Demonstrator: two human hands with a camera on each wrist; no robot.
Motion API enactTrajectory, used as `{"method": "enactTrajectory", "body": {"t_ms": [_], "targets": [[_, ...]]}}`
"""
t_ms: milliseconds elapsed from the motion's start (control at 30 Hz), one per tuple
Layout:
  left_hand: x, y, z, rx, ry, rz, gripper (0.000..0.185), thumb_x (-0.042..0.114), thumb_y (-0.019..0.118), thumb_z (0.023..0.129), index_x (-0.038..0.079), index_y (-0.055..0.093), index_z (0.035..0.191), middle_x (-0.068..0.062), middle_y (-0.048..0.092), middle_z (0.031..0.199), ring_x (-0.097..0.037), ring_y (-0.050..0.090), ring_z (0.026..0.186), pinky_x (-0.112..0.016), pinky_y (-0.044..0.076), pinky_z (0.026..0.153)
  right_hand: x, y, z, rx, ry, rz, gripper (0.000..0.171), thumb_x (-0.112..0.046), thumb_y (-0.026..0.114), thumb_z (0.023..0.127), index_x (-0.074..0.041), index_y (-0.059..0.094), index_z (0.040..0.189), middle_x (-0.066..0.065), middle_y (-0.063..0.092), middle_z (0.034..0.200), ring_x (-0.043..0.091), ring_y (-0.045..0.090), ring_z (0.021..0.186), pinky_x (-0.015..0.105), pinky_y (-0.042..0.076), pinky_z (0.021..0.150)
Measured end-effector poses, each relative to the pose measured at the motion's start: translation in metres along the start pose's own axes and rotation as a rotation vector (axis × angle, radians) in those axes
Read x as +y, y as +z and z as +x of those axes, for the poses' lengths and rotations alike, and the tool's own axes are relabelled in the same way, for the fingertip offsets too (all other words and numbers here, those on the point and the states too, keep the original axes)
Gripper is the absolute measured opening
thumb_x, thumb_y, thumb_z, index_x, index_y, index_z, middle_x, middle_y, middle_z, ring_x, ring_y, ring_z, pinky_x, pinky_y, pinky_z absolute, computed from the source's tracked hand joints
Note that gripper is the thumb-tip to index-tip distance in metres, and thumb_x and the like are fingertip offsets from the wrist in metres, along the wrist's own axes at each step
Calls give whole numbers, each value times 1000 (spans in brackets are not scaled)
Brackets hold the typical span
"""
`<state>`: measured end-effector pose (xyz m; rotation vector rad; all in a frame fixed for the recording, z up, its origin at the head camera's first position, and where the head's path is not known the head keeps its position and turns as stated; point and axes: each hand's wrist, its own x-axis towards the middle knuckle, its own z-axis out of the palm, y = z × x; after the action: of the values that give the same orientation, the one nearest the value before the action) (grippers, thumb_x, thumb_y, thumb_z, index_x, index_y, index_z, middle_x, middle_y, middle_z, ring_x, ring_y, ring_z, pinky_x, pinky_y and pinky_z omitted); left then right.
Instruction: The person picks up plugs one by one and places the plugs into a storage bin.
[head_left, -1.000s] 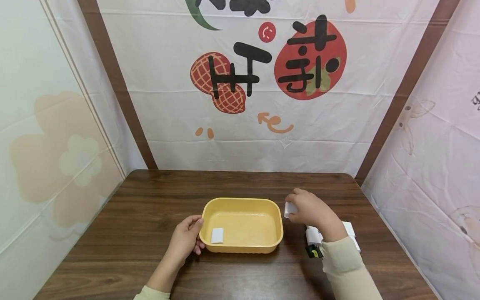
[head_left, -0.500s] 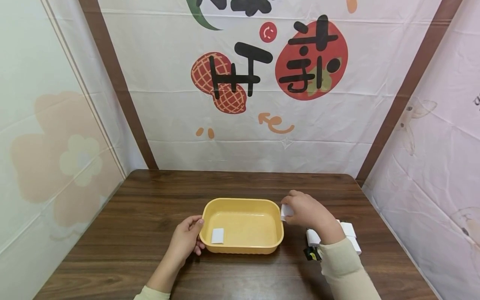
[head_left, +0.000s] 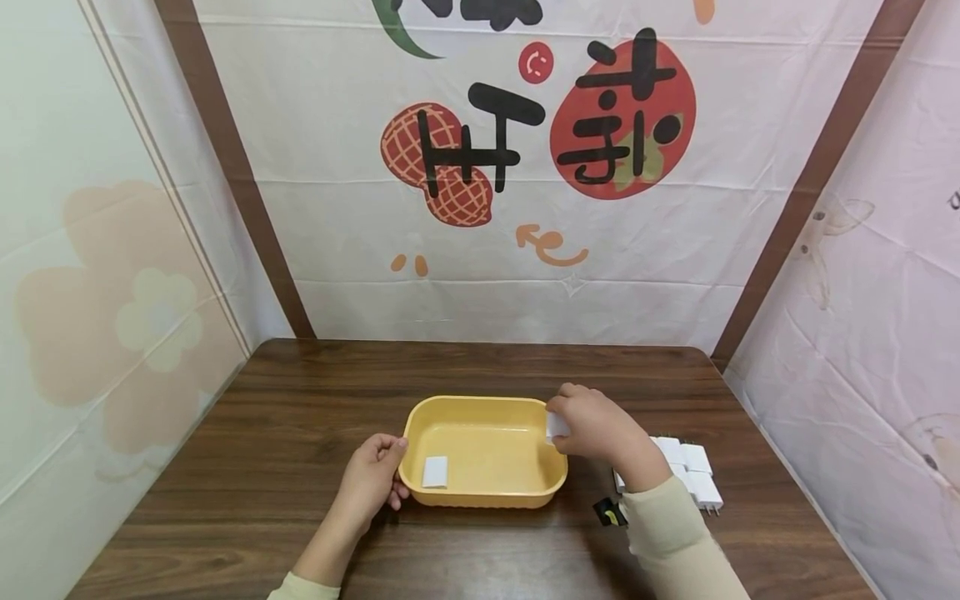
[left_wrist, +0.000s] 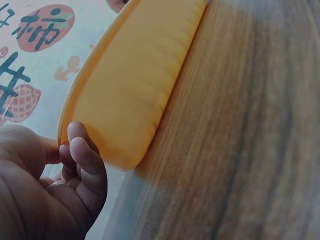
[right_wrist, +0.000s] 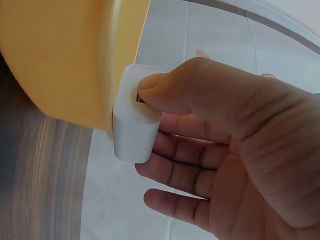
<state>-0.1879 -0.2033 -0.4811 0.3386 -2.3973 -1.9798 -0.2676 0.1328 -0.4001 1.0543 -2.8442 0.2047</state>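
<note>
Pinching a white charger (head_left: 557, 425) between thumb and fingers, the right hand (head_left: 596, 427) is held over the tray's (head_left: 480, 498) 3 o'clock rim. The tray is steadied at 9 o'clock by the left hand (head_left: 372, 482), fingers curled against its wall. One charger (head_left: 434, 471) lies inside; spares (head_left: 693, 471) are kept at 3 o'clock.

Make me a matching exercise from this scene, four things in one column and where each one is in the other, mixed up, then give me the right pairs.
Things
1. white charger in the right hand
2. white charger lying flat
3. left hand
4. pile of white chargers

Places
A. on the wooden table, to the right of the yellow tray
B. at the tray's right rim, pinched by thumb and fingers
C. on the tray floor, near its left front corner
D. holding the tray's left end

Pairs: 1-B, 2-C, 3-D, 4-A
</note>
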Motion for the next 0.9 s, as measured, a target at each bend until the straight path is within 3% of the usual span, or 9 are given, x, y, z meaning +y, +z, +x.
{"method": "enactTrajectory", "body": {"t_ms": [533,900], "targets": [[-1,-1,1,-3,9,-2,32,27,51,110,-3,57,119,-8,57,68,-17,55,51,-25,45,41,-18,0,22,-5,-52,-2,33,-25,80,85,-10,74,114,0,59,99,17,55,86,38,50,81],[0,-2,-1,-8,15,-6,35,30,52,109,-3,55,119,-6,55,67,-16,54,50,-26,43,40,-30,13,39,3,-85,-34,36,-28,81,85,-12,73,116,1,61,102,17,57,88,38,52,82]]}}
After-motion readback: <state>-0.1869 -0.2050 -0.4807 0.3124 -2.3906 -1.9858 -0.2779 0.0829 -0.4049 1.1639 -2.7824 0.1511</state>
